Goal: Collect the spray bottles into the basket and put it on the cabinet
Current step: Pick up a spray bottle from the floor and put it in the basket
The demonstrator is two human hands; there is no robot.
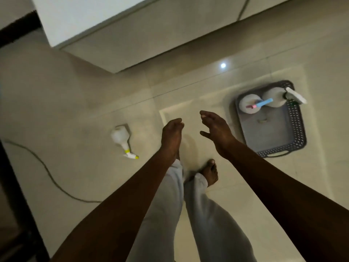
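A grey perforated basket (pixel 272 137) sits on the tiled floor at the right. Two white spray bottles stand upright in its far end: one with a blue and pink trigger (pixel 249 104), one with a white trigger (pixel 277 97). A third white spray bottle with a yellow-trimmed nozzle (pixel 122 138) lies on its side on the floor to the left. My left hand (pixel 171 135) hangs over the floor between the lying bottle and the basket, fingers loosely curled, holding nothing. My right hand (pixel 217 131) is open with fingers apart, just left of the basket.
A white cabinet (pixel 79 17) rises at the top left, its front reaching down to the floor. A thin cable (pixel 47 171) snakes across the floor on the left. Dark furniture (pixel 11 205) lines the left edge. My bare feet (pixel 209 173) and light trousers are below my hands.
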